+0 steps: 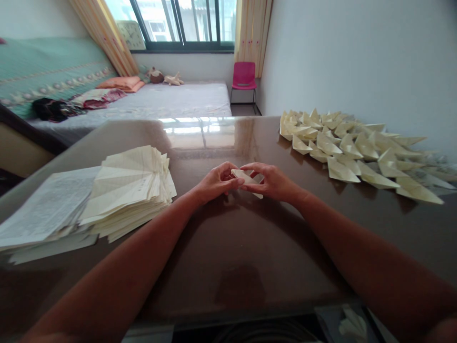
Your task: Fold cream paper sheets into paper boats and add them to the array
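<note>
Both hands, the left hand [214, 183] and the right hand [273, 183], pinch one small folded paper [246, 178] just above the middle of the counter [228, 247]. It seems a fold is being pressed; the next crease needs exact edges.

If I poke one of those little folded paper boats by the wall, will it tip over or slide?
A paper boat is thin folded paper, so it is probably very light. The table is glossy, so a poke would likely slide it. The pieces lie low and flat, so tipping seems unlikely.
</note>
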{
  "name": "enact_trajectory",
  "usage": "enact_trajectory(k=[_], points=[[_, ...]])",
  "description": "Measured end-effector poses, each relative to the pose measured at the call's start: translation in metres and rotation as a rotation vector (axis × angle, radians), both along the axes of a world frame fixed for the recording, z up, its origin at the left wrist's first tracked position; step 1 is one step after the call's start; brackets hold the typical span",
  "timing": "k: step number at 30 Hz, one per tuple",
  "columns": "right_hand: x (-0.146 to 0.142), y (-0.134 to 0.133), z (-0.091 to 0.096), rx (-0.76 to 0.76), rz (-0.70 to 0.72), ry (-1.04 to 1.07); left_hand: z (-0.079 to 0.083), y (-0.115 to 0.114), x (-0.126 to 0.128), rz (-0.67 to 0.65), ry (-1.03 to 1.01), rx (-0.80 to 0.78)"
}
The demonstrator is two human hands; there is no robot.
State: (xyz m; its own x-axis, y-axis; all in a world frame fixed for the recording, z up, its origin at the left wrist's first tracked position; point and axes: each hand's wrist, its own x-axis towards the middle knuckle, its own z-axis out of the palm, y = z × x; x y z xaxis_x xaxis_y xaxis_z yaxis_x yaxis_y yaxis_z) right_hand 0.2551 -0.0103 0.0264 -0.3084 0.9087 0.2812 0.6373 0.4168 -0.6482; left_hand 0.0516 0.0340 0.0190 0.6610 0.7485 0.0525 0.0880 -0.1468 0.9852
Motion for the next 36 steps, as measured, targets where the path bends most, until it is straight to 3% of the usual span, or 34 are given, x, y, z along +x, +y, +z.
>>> enact_trajectory(k=[7,11,15,23,28,36], points=[[-0.002,-0.001,0.000,-0.145,0.080,0.111,-0.001,-0.002,0.003,0.053,-0.024,0.019],[0.000,0.003,-0.002,0.034,-0.029,0.044,-0.003,0.001,0.003,0.084,0.006,0.051],[-0.001,0.000,0.002,0.179,-0.041,-0.048,-0.005,0.001,0.005,0.108,0.017,0.069],[-0.001,-0.003,0.006,-0.065,0.018,0.049,-0.007,0.002,0.007,0.111,0.065,0.114],[0.004,0.000,-0.001,-0.104,0.042,0.036,-0.009,0.003,0.008,0.113,0.072,0.135],[0.001,-0.007,0.007,0.137,0.013,-0.303,-0.011,0.001,0.008,0.140,0.108,0.220]])
